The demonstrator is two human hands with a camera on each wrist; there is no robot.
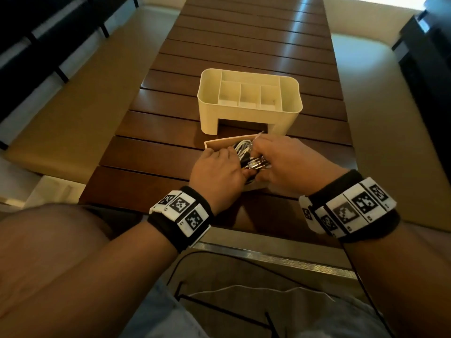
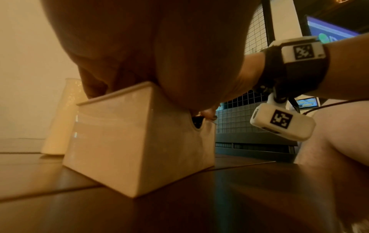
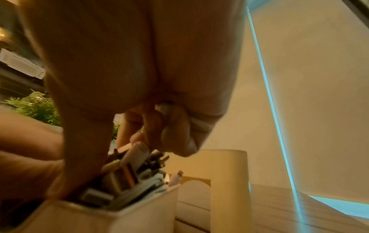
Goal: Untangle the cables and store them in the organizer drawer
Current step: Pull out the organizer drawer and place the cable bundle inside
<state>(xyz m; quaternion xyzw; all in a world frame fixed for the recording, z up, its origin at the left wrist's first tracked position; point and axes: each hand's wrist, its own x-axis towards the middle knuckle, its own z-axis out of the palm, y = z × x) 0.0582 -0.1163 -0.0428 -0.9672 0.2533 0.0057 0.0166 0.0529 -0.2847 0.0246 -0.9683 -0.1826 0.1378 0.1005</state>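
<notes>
A cream drawer [image 1: 211,143] sits pulled out in front of the cream organizer [image 1: 249,103] on the table. Inside it lies a bundle of white and dark cables [image 1: 244,146] with metal plugs [image 1: 256,164]. My left hand [image 1: 217,169] reaches into the drawer from the left, fingers and thumb curled round the bundle. My right hand [image 1: 280,162] covers the drawer's right side. In the right wrist view its fingers [image 3: 175,126] curl round a white cable [image 3: 196,126] above the cables [image 3: 129,173]. In the left wrist view the palm [image 2: 149,47] hides the drawer's [image 2: 139,141] contents.
The slatted wooden table [image 1: 244,45] stretches away behind the organizer, whose top compartments hold nothing I can see. Beige benches [image 1: 73,106] run along both sides. A thin black cord [image 1: 244,262] crosses my lap near the table's front edge.
</notes>
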